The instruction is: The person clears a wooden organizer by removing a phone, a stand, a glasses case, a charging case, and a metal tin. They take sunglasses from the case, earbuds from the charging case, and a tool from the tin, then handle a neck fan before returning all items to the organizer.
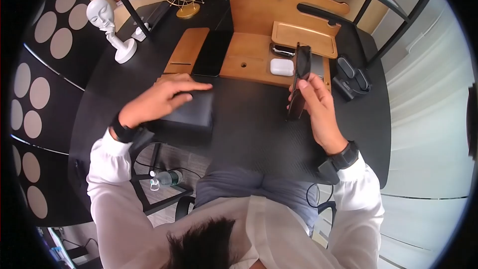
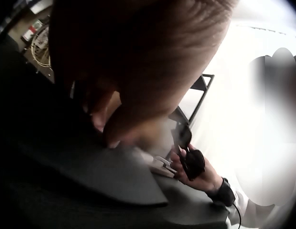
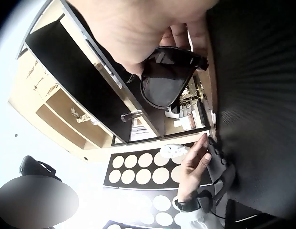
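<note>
My right hand [image 1: 318, 107] pinches a pair of black sunglasses [image 1: 302, 60] between thumb and fingers, held upright above the front right of a wooden desk organizer [image 1: 254, 12]. In the right wrist view a dark lens [image 3: 163, 81] hangs below the fingers. At the left, my left hand [image 1: 157, 100] lies over a dark grey box-like object [image 1: 194, 112] at the desk's front edge. Its index finger stretches to the right, and the thumb is apart from it. The hand covers part of that object.
The organizer holds a black phone [image 1: 214, 52], a white earbud case [image 1: 282, 67] and a small tray [image 1: 304, 39]. To its right lies an open black case [image 1: 352, 77]. A white face sculpture [image 1: 102, 15] and a gold wire ornament [image 1: 188, 10] stand at the back left.
</note>
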{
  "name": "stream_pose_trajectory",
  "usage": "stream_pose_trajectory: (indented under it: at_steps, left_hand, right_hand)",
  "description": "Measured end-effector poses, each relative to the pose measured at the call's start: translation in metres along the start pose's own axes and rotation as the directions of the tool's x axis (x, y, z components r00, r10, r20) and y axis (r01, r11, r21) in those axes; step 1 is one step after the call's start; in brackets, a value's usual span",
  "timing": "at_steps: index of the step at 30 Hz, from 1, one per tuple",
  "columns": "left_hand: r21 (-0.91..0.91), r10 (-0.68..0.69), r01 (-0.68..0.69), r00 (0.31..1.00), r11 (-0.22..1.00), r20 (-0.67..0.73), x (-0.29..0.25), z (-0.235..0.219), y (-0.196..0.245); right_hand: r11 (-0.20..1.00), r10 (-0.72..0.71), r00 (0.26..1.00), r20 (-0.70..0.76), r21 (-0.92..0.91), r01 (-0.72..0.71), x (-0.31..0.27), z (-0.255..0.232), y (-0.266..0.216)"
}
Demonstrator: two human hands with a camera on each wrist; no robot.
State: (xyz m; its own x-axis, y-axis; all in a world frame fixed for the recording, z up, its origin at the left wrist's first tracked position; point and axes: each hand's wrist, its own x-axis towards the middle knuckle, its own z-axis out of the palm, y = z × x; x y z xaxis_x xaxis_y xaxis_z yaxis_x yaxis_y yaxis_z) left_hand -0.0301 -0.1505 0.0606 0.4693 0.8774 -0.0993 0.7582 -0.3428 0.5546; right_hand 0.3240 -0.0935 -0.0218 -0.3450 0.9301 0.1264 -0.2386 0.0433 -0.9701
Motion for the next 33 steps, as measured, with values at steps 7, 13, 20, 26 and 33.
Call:
stream_pose_trajectory:
  at_steps: [7,13,20,26,33]
  left_hand:
    - [0.234,0.048,-0.040,0.998,0.971,-0.028,-0.032,0.012,0.020]
    - [0.328,-0.067,0.038,0.995,0.944,0.076,-0.065,0.035,0.017]
    - [0.559,0.228,-0.101,0.960,0.823,-0.162,-0.032,0.074,0.020]
    - [0.596,0.303,-0.047,0.891,0.801,-0.337,-0.015,0.083,0.000]
    - [0.553,0.152,-0.002,0.963,0.833,-0.225,-0.044,0.050,-0.010]
  right_hand:
    - [0.998,0.049,0.996,0.071,-0.036,-0.046,0.002,-0.004,0.006]
    - [0.987,0.075,0.987,0.145,-0.153,-0.053,0.004,-0.001,0.012]
    - [0.971,0.131,0.986,0.107,-0.215,-0.106,0.002,0.010,0.013]
    - [0.932,0.176,0.983,0.047,-0.329,-0.151,0.016,0.020,0.001]
    - [0.579,-0.183,0.922,0.342,-0.720,0.382,0.046,0.058,0.008]
